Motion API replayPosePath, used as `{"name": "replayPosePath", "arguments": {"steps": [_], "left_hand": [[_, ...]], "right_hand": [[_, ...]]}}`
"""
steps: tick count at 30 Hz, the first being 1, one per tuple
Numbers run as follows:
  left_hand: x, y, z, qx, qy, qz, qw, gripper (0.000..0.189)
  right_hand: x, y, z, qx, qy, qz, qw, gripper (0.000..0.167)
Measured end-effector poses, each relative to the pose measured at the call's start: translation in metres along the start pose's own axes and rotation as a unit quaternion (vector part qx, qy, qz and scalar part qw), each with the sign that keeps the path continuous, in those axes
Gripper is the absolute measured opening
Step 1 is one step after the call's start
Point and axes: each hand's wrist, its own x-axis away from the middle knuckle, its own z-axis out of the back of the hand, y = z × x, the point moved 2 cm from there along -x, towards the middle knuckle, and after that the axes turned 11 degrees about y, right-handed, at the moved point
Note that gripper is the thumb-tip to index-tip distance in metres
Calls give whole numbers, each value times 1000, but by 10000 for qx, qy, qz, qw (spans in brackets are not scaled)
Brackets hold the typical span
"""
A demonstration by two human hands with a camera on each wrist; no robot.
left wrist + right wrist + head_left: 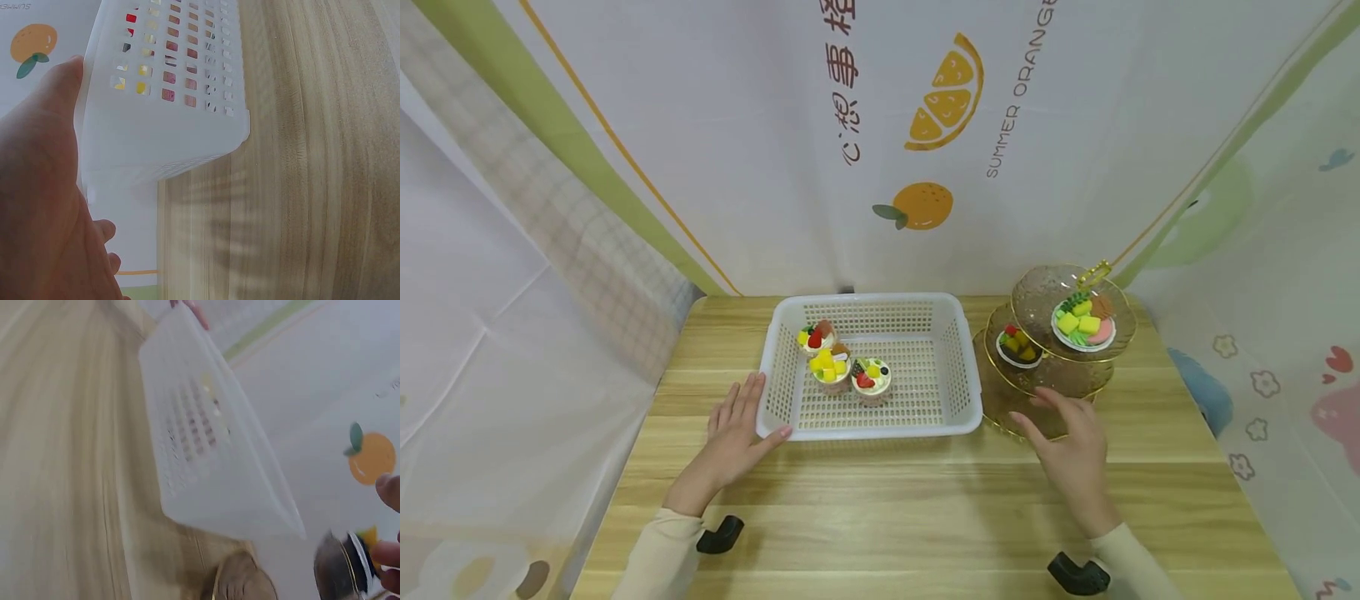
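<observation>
My left hand (735, 433) rests against the near left corner of a white plastic basket (868, 432), fingers extended and thumb along the front rim. Grouped in the basket's left half are three toy dessert cups: one with a strawberry (816, 337), one with yellow cubes (831, 371), one with strawberry and berries (872, 382). My right hand (1075, 450), thumb and fingers apart and holding nothing, hovers by the lower tiers of a gold-rimmed tiered stand (1036, 310). A fruit-topped toy dessert (1084, 323) sits on its top tier, a dark one (1019, 347) on the middle tier.
The wooden table (880, 517) extends in front of the basket. Behind it hangs a white curtain (760, 167) with orange prints, and more cloth hangs at both sides. The stand is close beside the basket's right end, its upper tiers overhanging the lower ones.
</observation>
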Motion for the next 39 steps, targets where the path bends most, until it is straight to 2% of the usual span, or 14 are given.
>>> {"name": "replayPosePath", "arguments": {"steps": [3, 10, 17, 26, 30, 33, 35, 39], "left_hand": [[0, 0, 1, 17, -9, 15, 10000, 97], [0, 0, 2, -47, -14, 22, 10000, 97], [-1, 0, -3, -21, -23, -19, 10000, 96], [-2, -2, -3, -13, -12, 20, 10000, 97], [-2, -3, -4, 26, 10, -28, 10000, 97], [-2, -3, -3, 36, 9, -32, 10000, 97], [-1, -3, -3, 13, -16, -25, 10000, 98], [-2, -1, -2, 53, -9, -14, 10000, 97]], "right_hand": [[-1, -8, -17, -276, -340, 262, 9987, 52], [-22, -35, -76, -282, -1472, 111, 9886, 51], [-56, -52, -141, -582, -2476, -473, 9660, 49], [-90, -57, -212, -361, -3407, -834, 9358, 50], [-95, -53, -239, -420, -3842, -1077, 9160, 48], [-93, -51, -258, -420, -4082, -1053, 9058, 46], [-90, -50, -269, -408, -4194, -1035, 9010, 45], [-85, -48, -286, -271, -4284, -980, 8978, 42]]}}
